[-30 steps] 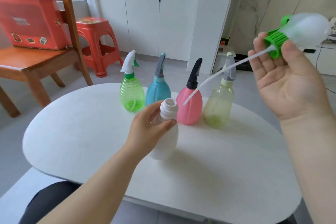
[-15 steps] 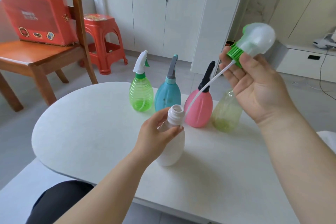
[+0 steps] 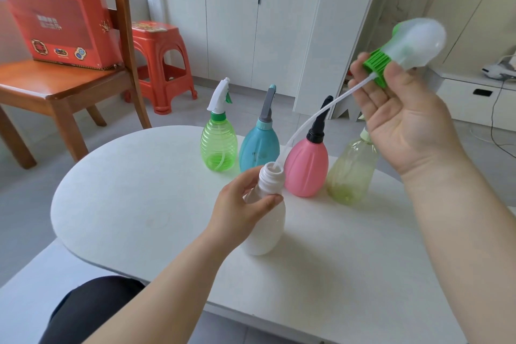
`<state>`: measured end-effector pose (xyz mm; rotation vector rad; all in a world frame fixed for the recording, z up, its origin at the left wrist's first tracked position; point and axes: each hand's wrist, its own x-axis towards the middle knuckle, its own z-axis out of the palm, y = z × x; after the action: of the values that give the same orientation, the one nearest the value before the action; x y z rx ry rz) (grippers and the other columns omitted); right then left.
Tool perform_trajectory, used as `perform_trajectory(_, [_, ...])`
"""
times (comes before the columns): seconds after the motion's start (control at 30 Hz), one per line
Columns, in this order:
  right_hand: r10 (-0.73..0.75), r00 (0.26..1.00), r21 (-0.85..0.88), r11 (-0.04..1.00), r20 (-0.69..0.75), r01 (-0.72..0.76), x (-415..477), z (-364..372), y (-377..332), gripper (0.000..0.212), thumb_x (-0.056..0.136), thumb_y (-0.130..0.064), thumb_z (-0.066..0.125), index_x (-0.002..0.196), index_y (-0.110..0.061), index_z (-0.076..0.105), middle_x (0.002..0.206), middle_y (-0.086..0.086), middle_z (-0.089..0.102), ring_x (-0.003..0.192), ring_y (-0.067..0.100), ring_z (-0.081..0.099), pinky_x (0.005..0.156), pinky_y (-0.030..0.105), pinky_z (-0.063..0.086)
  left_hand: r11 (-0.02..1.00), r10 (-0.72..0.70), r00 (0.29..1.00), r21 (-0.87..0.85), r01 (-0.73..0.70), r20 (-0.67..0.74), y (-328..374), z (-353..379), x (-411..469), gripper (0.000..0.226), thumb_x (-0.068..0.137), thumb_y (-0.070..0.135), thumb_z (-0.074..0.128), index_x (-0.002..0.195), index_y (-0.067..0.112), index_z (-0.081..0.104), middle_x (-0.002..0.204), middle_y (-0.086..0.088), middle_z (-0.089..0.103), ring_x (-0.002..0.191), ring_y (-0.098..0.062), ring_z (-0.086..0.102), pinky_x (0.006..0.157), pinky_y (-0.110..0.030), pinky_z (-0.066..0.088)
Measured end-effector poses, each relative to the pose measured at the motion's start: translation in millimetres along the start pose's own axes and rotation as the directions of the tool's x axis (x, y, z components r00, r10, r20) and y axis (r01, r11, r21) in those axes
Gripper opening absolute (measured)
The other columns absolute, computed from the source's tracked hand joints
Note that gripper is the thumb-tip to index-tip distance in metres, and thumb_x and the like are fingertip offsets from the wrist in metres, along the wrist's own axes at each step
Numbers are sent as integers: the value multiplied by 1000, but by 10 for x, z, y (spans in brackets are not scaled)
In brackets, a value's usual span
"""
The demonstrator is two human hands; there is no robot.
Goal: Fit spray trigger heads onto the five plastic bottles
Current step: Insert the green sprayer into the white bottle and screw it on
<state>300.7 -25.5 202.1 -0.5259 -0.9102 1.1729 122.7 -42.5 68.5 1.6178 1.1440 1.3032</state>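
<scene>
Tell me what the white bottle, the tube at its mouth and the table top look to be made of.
The white bottle: opaque plastic, smooth satin; moulded threads at the neck. The tube of the spray head: thin, flexible translucent plastic, judging by its bend. The table top: matte white, no glare; possibly stone composite or laminate.

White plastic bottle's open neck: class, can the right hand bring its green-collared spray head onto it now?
Probably yes: the left hand grips the white plastic bottle below its open mouth; the thin white tube enters it.
</scene>
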Motion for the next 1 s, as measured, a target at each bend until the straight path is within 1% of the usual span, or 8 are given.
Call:
perform_trajectory(0.13, [65, 995, -82, 995, 81, -59, -88, 27, 188, 14, 73, -10, 53, 87, -14, 55, 74, -6, 73, 80, 11, 68, 79, 21, 54, 1000, -1, 1000, -9, 1, -4, -3, -7, -3, 47, 71, 8, 71, 88, 47, 51, 90, 26, 59, 79, 23, 52, 73, 5, 35])
perform_trajectory(0.23, [122, 986, -286, 954, 114, -85, -188, 21, 418, 26, 63, -13, 59, 89, -16, 56, 76, -10, 72, 84, 9, 65, 81, 21, 52, 1000, 2, 1000, -15, -2, -10, -12, -11, 0, 47, 71, 8, 71, 88, 47, 51, 90, 26, 59, 80, 22, 53, 73, 4, 36])
perform_trajectory(0.4, [302, 936, -578, 802, 180, -147, -353, -41, 742, 28, 75, 4, 60, 98, -10, 56, 96, 2, 65, 83, 2, 64, 74, 14, 51, 1000, 10, 1000, -3, -10, 1, -30, -6, 4, 45, 71, 11, 71, 89, 48, 53, 91, 25, 61, 83, 17, 55, 75, 1, 37])
perform_trajectory(0.5, [351, 914, -615, 772, 204, -160, -366, -45, 792, 26, 76, 2, 61, 92, -17, 55, 91, -5, 65, 76, -7, 63, 63, 8, 46, 1000, 16, 1000, -8, -16, 0, -39, -28, 5, 43, 71, 11, 71, 89, 46, 54, 89, 25, 61, 81, 17, 55, 73, 2, 36])
perform_trajectory(0.63, [376, 901, -635, 755, 218, -161, -365, -69, 833, 26, 77, 2, 59, 98, -13, 57, 88, -6, 66, 76, -7, 63, 64, 8, 46, 1000, 18, 1000, -15, -18, -4, -62, -52, -8, 43, 71, 11, 72, 88, 47, 54, 87, 26, 61, 81, 17, 55, 74, 2, 37])
perform_trajectory(0.73, [370, 895, -642, 755, 249, -133, -347, -59, 834, 26, 74, 3, 62, 90, -18, 57, 78, -14, 68, 74, -6, 64, 62, 8, 46, 1000, 11, 1000, -16, -11, 14, -73, -59, -1, 37, 71, 12, 71, 88, 42, 56, 87, 23, 62, 82, 13, 56, 75, 1, 38])
perform_trajectory(0.9, [325, 902, -756, 654, 284, 2, -301, -19, 831, 31, 70, -5, 69, 85, -27, 54, 88, -13, 64, 81, -11, 60, 76, 7, 45, 1000, 9, 1000, -22, -9, 17, -70, -73, 19, 35, 72, 13, 70, 92, 38, 57, 89, 16, 64, 93, -7, 59, 80, -4, 38])
perform_trajectory(1.0, [315, 903, -778, 628, 293, 33, -284, -13, 807, 32, 69, -5, 71, 83, -29, 54, 88, -13, 64, 79, -12, 60, 77, 6, 44, 1000, 7, 996, -31, -4, 87, -96, -114, 20, 41, 72, 12, 71, 94, 42, 54, 94, 18, 62, 93, 3, 58, 79, -2, 40])
